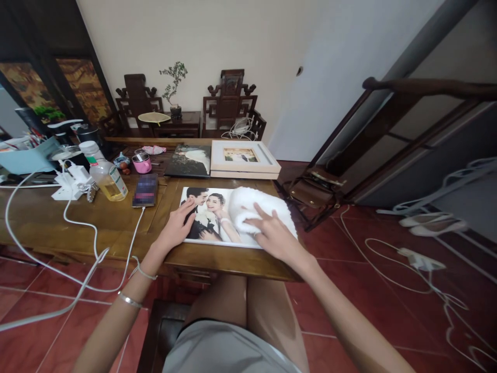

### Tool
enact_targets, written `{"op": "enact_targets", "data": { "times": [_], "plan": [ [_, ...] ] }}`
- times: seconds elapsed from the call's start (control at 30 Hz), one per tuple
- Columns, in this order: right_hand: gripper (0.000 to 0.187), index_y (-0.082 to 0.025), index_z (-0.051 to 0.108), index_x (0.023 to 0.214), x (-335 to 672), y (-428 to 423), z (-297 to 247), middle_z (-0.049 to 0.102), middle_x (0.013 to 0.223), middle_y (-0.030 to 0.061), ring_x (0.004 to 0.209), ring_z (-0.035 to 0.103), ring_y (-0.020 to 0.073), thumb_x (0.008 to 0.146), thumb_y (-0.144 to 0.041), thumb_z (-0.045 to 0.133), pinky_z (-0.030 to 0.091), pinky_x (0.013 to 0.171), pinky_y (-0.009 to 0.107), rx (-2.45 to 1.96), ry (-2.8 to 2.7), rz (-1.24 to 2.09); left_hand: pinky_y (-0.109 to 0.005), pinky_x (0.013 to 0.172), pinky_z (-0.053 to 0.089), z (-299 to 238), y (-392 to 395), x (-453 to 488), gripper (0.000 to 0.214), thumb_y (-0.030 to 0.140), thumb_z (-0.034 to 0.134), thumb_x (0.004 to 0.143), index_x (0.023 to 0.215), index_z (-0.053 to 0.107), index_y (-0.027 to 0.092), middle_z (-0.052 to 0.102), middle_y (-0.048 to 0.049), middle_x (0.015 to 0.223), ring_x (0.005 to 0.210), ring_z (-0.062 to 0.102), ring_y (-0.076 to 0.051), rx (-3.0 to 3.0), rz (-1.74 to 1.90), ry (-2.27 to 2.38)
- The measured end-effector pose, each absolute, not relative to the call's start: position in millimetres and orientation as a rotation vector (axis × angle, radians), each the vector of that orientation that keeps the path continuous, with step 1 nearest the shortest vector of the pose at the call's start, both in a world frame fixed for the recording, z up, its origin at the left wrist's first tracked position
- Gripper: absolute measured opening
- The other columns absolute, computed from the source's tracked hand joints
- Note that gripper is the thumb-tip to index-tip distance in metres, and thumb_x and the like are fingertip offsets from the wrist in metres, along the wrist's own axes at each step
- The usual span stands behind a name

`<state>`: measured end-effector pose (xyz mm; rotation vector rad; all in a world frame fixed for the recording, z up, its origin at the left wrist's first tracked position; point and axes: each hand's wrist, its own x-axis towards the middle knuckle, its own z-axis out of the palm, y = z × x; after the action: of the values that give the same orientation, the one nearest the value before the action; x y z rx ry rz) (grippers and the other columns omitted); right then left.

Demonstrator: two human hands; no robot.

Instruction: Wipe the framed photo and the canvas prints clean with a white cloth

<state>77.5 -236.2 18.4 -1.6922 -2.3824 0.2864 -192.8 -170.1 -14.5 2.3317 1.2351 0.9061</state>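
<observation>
A large photo print [212, 220] of a couple lies flat on the wooden table [116, 228] near its front edge. My left hand [176, 228] rests open on the print's left edge, fingers spread. My right hand [272, 233] presses a white cloth [252, 207] onto the right part of the print, fingers stretched flat over the cloth.
Behind the print lie a dark photo panel [189, 160] and a pale framed picture [244, 158]. A phone [145, 190] on a white cable, an oil bottle [108, 178], a pink pot [142, 163] and a power strip [72, 184] sit left. Cables [419, 259] cross the red tile floor; a stair rail stands right.
</observation>
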Motion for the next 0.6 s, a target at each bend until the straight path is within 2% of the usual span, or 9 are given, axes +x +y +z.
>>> {"op": "enact_targets", "data": {
  "times": [0.1, 0.23, 0.37, 0.5, 0.6],
  "plan": [
    [0.059, -0.015, 0.057, 0.128, 72.5, -206.2, 23.3, 0.047, 0.141, 0.0150, 0.140, 0.019, 0.0386, 0.074, -0.001, 0.039, 0.025, 0.100, 0.071, -1.812, -2.333, 0.297, -0.043, 0.115, 0.029, -12.8, -170.3, -193.0, 0.043, 0.033, 0.042, 0.093, 0.131, 0.053, 0.016, 0.045, -0.0096, 0.144, 0.136, 0.038, -0.022, 2.343, 0.888, 1.240],
    [0.050, -0.019, 0.062, 0.123, 32.5, -163.7, 41.3, 0.057, 0.132, 0.0139, 0.131, 0.032, 0.0429, 0.078, -0.008, 0.045, 0.031, 0.094, 0.070, -1.740, -2.391, 0.376, -0.041, 0.114, 0.030, -11.7, -169.8, -193.7, 0.043, 0.032, 0.043, 0.092, 0.130, 0.054, 0.016, 0.046, -0.0091, 0.143, 0.134, 0.040, -0.022, 2.342, 0.897, 1.227],
    [0.044, -0.023, 0.067, 0.113, -22.0, -127.0, 54.0, 0.065, 0.120, 0.0099, 0.120, 0.048, 0.0366, 0.078, -0.009, 0.046, 0.035, 0.095, 0.063, -1.529, -2.510, 0.452, -0.043, 0.112, 0.034, -12.7, -168.5, -194.8, 0.042, 0.032, 0.045, 0.091, 0.127, 0.057, 0.012, 0.052, -0.0122, 0.137, 0.130, 0.047, -0.023, 2.352, 0.892, 1.271],
    [0.050, -0.028, 0.065, 0.117, -48.0, -115.5, 55.6, 0.064, 0.123, 0.0086, 0.122, 0.048, 0.0329, 0.077, -0.006, 0.044, 0.030, 0.099, 0.062, -1.396, -2.563, 0.453, -0.044, 0.109, 0.038, -13.2, -168.4, -195.5, 0.039, 0.032, 0.045, 0.091, 0.123, 0.059, 0.013, 0.059, -0.0120, 0.131, 0.124, 0.053, -0.024, 2.362, 0.902, 1.278],
    [0.051, -0.027, 0.066, 0.116, -33.3, -121.5, 50.6, 0.063, 0.125, 0.0061, 0.125, 0.046, 0.0298, 0.077, -0.006, 0.043, 0.029, 0.104, 0.055, -1.359, -2.579, 0.446, -0.044, 0.108, 0.038, -13.1, -169.0, -195.3, 0.039, 0.033, 0.045, 0.092, 0.123, 0.060, 0.015, 0.059, -0.0107, 0.131, 0.123, 0.053, -0.024, 2.350, 0.924, 1.269]
  ]
}}
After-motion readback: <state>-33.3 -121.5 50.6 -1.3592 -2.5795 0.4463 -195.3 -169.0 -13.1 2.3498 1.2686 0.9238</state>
